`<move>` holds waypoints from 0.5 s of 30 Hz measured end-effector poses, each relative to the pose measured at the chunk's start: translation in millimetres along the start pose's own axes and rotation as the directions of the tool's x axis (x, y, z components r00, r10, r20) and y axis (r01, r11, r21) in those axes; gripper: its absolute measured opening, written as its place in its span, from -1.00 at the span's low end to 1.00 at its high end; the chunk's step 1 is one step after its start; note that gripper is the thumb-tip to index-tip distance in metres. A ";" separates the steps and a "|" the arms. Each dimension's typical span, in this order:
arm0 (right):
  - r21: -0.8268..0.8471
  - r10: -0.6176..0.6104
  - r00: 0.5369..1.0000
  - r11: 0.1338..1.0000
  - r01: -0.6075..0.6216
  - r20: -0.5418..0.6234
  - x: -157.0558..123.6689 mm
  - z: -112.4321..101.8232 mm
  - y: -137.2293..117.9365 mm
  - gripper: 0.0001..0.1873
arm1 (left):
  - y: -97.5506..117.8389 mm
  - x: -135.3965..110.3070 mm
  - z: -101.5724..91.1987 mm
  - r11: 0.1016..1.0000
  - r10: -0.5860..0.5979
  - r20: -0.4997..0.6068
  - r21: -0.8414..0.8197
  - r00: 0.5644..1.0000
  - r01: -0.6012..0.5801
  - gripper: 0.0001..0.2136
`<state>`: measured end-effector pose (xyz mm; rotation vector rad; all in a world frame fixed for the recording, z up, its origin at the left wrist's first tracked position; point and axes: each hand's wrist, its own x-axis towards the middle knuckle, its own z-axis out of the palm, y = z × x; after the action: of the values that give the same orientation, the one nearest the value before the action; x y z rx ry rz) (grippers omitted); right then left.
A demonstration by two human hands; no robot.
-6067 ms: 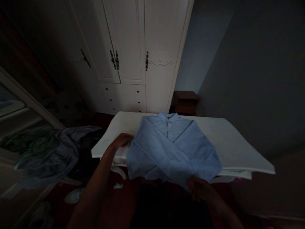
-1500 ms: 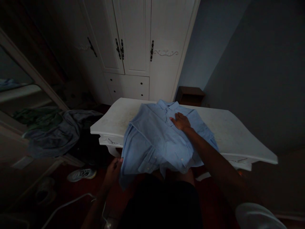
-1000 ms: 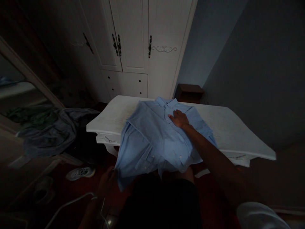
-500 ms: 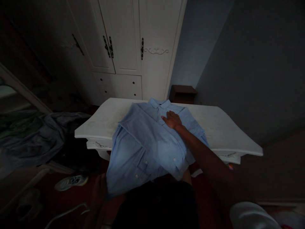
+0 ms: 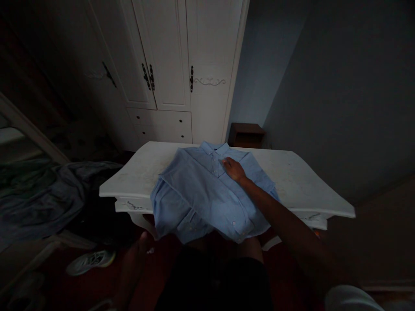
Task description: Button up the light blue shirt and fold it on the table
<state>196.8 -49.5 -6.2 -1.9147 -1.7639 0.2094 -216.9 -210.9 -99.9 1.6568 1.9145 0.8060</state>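
The two hands are well apart: the right hand [image 5: 234, 169] rests on the front of the shirt [image 5: 197, 185] just below the collar, though whether its fingers pinch cloth I cannot tell; the left hand [image 5: 138, 252], deep in shadow, hangs clear of the shirt, its fingers too dark to read. The shirt lies across the table [image 5: 301, 181], its lower part drooping over the near edge. That overhang could drag the whole thing off if the right hand lifted away, and a sideways push there might ruck the layers into creases. Beyond, the wardrobe [image 5: 210, 106] and its drawers [image 5: 162, 123] are shut, contents hidden; the brown cabinet [image 5: 247, 128] has an open front too dark to show anything inside.
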 end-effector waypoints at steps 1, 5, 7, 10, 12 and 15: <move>0.067 0.001 1.000 0.998 0.001 -0.027 -1.0 -1.4 2.2 -0.53 | 22.1 3.5 -4.2 0.999 0.032 -0.013 -0.034 0.999 -0.032 -0.43; 0.150 -0.020 0.995 0.988 0.035 -0.102 -4.3 -12.7 15.4 -0.53 | 119.0 31.9 -19.1 0.949 0.256 -0.171 -0.144 0.951 -0.281 -0.52; 0.121 -0.024 0.992 0.992 0.039 -0.120 -2.6 -23.4 26.1 -0.51 | 157.8 61.6 -20.2 0.890 0.409 -0.183 -0.138 0.894 -0.435 -0.57; 0.006 0.142 0.983 0.990 -0.142 -0.112 5.0 -44.2 49.6 -0.46 | 194.2 126.1 -10.0 0.851 0.509 -0.146 -0.058 0.848 -0.521 -0.64; -0.074 0.312 0.945 0.945 -0.320 -0.103 11.3 -58.1 68.5 -0.46 | 207.0 174.2 1.8 0.888 0.458 -0.071 0.086 0.886 -0.453 -0.66; -0.112 0.445 0.890 0.884 -0.454 -0.096 21.0 -73.1 94.6 -0.52 | 217.4 236.4 19.4 0.921 0.294 0.044 0.252 0.955 -0.296 -0.65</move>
<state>316.1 -50.3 16.3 -2.3820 -1.2905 0.1917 -86.0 45.5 43.9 2.1411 1.8523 0.6822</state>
